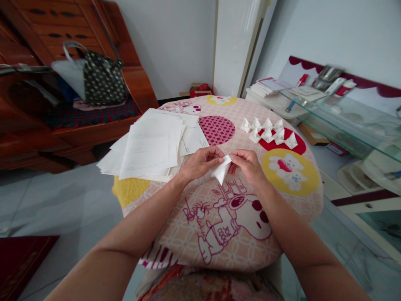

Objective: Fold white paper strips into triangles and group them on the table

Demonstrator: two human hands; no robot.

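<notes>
Between my hands is a small piece of folded white paper [222,171], its pointed tip hanging down over the table. My left hand [205,161] pinches its upper left side with thumb and fingers. On the other side, my right hand [247,164] grips the upper right corner, its fingertips partly behind the paper. Several finished-looking folded paper shapes [267,134], white and pointed, stand in two rows beyond my right hand. Left of my hands lies a loose pile of white paper sheets [150,146], some with printed lines.
A round table [175,234] with a pink cartoon-print cloth holds everything. To the right stands a glass shelf [351,121] with a metal container and papers. At left, a wooden bench [140,92] carries a patterned bag [102,77].
</notes>
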